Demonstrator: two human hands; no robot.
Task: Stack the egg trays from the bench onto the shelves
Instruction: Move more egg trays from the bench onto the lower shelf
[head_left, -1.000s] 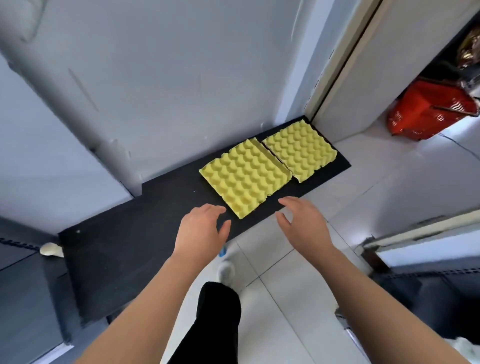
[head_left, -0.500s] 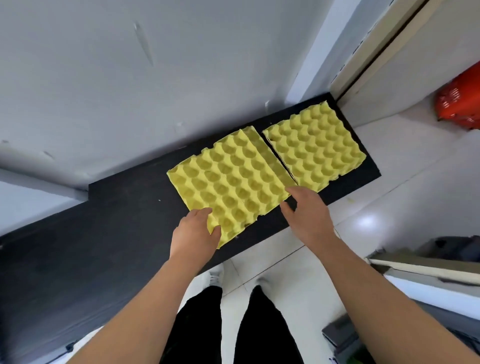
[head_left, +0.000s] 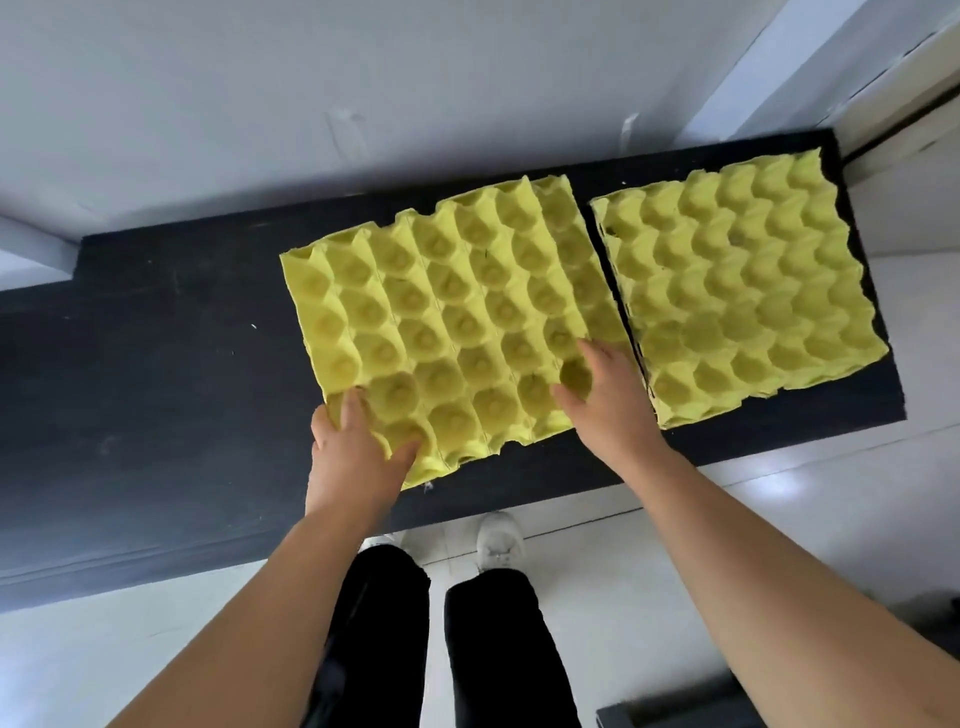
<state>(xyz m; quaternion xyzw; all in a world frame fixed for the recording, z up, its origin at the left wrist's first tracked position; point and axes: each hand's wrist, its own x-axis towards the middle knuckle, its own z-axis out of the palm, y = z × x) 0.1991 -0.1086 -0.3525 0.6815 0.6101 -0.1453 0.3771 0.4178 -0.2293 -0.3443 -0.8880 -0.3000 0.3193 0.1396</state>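
Note:
Two yellow egg trays lie side by side on a black bench (head_left: 156, 364). The left egg tray (head_left: 441, 312) looks like more than one tray stacked, with an extra edge showing along its right side. My left hand (head_left: 358, 447) grips its near left corner, thumb on top. At its near right edge, my right hand (head_left: 608, 400) has its fingers on the cups and curled over the edge. The right egg tray (head_left: 737, 280) lies untouched at the bench's right end.
A pale wall (head_left: 363, 93) rises right behind the bench. A door frame (head_left: 893, 88) stands at the upper right. My legs and white shoes (head_left: 498, 540) are on the light tiled floor below the bench edge. A dark object (head_left: 675, 712) sits at the bottom right.
My view has moved closer over the bench. Both hands went from hovering in front of the left tray to taking hold of its near corners.

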